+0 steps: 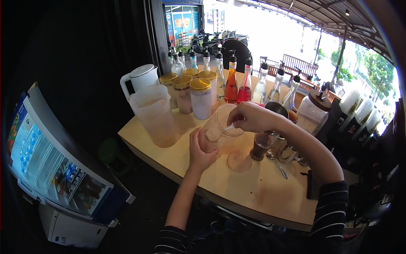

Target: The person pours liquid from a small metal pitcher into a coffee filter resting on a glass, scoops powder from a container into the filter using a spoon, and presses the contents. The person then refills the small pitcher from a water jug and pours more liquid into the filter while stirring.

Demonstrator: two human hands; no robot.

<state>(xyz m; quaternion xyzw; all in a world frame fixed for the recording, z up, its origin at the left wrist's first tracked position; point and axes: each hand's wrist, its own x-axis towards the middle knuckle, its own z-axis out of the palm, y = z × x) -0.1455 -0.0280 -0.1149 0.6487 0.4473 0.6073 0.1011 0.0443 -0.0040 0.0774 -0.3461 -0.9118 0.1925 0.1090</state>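
Observation:
My left hand (203, 151) is wrapped round the lower part of a clear jar (210, 132), which is tilted with its mouth toward the right. A little pale powder shows inside it. At the jar's mouth, my right hand (249, 117) pinches the white handle of a scoop or spoon (229, 127) that reaches into the jar. A round clear lid (239, 161) lies on the wooden table (220, 183) below. Just right of the lid stands a glass (260, 147) with brown contents, and a metal spoon (278, 164) lies beside it.
A frosted pitcher (155, 116) and a white jug (144, 76) stand at the left. Gold-lidded jars (201, 99) and pump bottles (231, 84) line the back. A large jar (313, 111) and stacked cups (350, 101) are at the right, a drinks fridge (55, 156) far left.

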